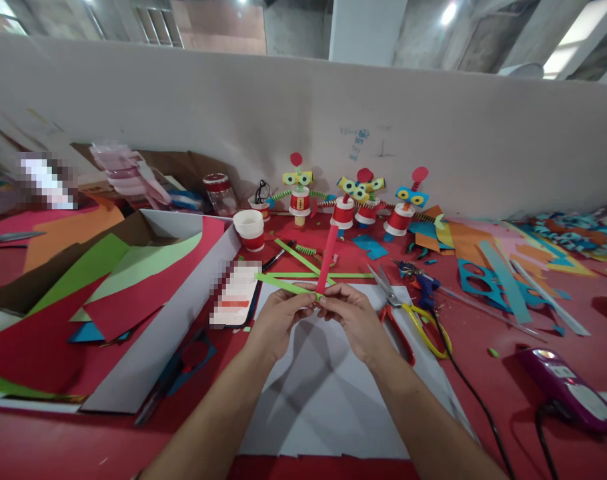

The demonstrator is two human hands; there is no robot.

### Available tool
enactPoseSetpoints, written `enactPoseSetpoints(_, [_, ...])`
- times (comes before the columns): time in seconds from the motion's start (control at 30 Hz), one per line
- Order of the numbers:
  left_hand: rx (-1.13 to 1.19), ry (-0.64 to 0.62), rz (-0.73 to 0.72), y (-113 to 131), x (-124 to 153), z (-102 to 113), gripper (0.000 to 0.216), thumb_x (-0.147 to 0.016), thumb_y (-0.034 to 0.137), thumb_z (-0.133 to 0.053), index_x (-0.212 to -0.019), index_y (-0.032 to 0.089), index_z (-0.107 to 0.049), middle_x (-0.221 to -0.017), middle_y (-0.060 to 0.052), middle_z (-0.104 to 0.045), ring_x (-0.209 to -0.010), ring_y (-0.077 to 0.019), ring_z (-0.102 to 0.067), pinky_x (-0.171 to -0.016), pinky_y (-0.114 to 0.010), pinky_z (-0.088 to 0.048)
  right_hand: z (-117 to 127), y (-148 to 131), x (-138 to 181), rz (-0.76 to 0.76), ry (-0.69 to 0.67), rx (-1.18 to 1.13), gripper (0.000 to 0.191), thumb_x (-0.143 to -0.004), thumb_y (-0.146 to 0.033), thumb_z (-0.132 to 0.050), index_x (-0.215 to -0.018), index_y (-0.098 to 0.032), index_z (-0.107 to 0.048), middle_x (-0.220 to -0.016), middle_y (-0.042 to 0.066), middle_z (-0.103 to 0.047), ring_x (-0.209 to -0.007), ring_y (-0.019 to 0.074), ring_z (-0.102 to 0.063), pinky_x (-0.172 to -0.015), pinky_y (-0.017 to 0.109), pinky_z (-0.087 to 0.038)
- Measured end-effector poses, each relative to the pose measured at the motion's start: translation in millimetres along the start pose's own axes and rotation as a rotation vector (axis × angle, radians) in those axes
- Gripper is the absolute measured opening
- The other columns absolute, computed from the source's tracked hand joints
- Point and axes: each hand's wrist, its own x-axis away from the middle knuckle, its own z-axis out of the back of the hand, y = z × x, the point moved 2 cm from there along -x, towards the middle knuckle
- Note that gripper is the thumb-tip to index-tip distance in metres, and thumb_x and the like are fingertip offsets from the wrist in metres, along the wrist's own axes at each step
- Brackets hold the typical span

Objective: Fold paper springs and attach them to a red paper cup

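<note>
Above a white sheet (pixel 328 407), my left hand (pixel 282 317) and my right hand (pixel 353 313) meet, thumbs and fingers pinched at the spot where two paper strips cross. The red paper strip (pixel 327 257) points away from me. The green paper strip (pixel 281 283) sticks out to the left over my left hand. A small folded green bit shows between the fingertips; how the strips join there is hidden. Just beyond, two more green strips (pixel 302 259) lie crossed on the red table. Scissors with yellow and red handles (pixel 426 330) lie beside my right hand.
A box of coloured paper (pixel 128 373) stands left, near a phone (pixel 236 293). Paper cups (pixel 249 230) and several cup figures (pixel 299 200) stand behind. At right lie a blue glue gun (pixel 426 287), paper scraps (pixel 483 283) and a purple device (pixel 568 390) with a cord.
</note>
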Motion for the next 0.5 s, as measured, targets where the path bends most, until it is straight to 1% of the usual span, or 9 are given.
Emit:
enactPoseSetpoints(0.13, [0.000,-0.008,-0.006,-1.4,-0.4,-0.6,0.012,-0.056,0.020,-0.077,-0.065,0.014,-0.071,-0.064,-0.001,-0.065,-0.059,-0.0090,-0.053,-0.061,-0.023,-0.044,-0.6,-1.4,0.2,-0.026,0.009,-0.022,0.014,-0.064,-0.028,-0.073,-0.068,-0.020,-0.063,-0.065,-0.003,-0.065,-0.059,0.0120,-0.057,-0.062,0.028,-0.041])
enactPoseSetpoints(0.33, [0.010,0.012,0.000,-1.8,-0.1,-1.2,0.017,-0.055,0.023,-0.080,-0.066,0.014,-0.070,-0.060,0.000,-0.064,-0.058,-0.0095,-0.055,-0.059,-0.023,-0.044,-0.9,-1.4,0.0,0.012,0.002,-0.008,0.013,-0.065,-0.029,-0.073,-0.069,-0.021,-0.064,-0.063,-0.003,-0.065,-0.059,0.0121,-0.057,-0.061,0.027,-0.040])
enactPoseSetpoints(0.5, [0.031,0.017,-0.013,-3.5,0.8,-3.4,0.020,-0.058,0.025,-0.080,-0.071,0.014,-0.071,-0.061,0.000,-0.065,-0.057,-0.0095,-0.056,-0.058,-0.023,-0.044,-0.7,0.0,-0.7,0.019,-0.013,-0.022,0.012,-0.066,-0.029,-0.072,-0.069,-0.020,-0.064,-0.062,-0.003,-0.064,-0.060,0.0119,-0.057,-0.062,0.027,-0.040])
